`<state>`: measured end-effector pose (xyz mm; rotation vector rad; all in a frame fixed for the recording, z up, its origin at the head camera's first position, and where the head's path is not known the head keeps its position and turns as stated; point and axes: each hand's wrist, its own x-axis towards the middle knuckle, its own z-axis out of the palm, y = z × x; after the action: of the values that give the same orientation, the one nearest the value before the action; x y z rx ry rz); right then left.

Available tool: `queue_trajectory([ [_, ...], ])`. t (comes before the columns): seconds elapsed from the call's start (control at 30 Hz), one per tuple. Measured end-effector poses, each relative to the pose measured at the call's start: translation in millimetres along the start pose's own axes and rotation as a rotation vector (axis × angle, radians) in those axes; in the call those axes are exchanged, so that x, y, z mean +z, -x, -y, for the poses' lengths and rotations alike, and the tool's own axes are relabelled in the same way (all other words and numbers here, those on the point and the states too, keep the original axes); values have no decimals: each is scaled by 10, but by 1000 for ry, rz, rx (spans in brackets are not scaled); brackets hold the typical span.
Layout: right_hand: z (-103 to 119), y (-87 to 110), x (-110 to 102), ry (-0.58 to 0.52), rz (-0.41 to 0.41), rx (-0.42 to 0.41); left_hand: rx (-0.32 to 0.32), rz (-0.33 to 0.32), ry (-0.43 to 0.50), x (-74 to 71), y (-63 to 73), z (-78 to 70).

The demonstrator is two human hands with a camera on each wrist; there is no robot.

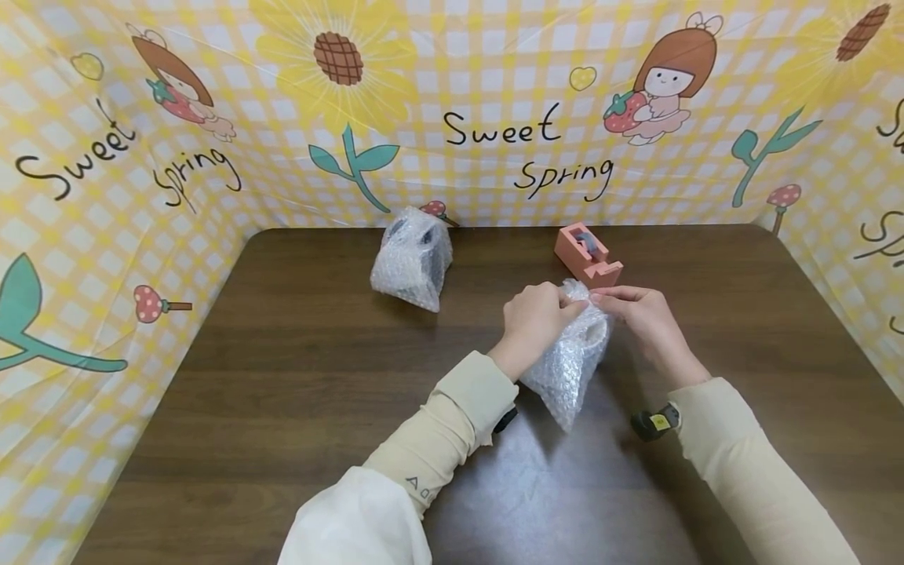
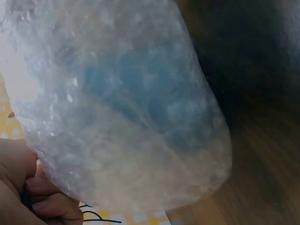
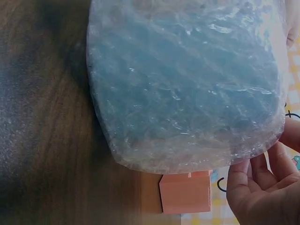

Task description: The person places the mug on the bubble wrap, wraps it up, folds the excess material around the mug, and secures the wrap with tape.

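Note:
A bubble-wrapped package stands on the wooden table in front of me, with a pale blue patch showing through the wrap in both wrist views. At its top my left hand grips the wrap, thumb reaching toward the right hand. My right hand pinches the wrap's upper edge from the other side between thumb and fingers. In the right wrist view, fingertips lie along the package's edge. What is inside is blurred by the bubbles.
Just behind the package sits a pink tape dispenser holding a roll of tape. Another bubble-wrapped package stands at the table's back left. A yellow checked cloth with printed figures hangs around the wooden table.

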<state>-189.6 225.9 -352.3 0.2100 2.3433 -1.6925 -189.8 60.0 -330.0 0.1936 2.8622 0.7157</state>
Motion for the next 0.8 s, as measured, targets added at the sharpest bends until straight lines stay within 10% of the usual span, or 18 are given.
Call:
queue_trajectory([
  [0.33, 21, 7, 18, 5, 2, 9, 11, 38, 36, -47, -6, 14],
  [0.8, 21, 11, 2, 29, 29, 21, 221, 411, 57, -299, -56, 119],
])
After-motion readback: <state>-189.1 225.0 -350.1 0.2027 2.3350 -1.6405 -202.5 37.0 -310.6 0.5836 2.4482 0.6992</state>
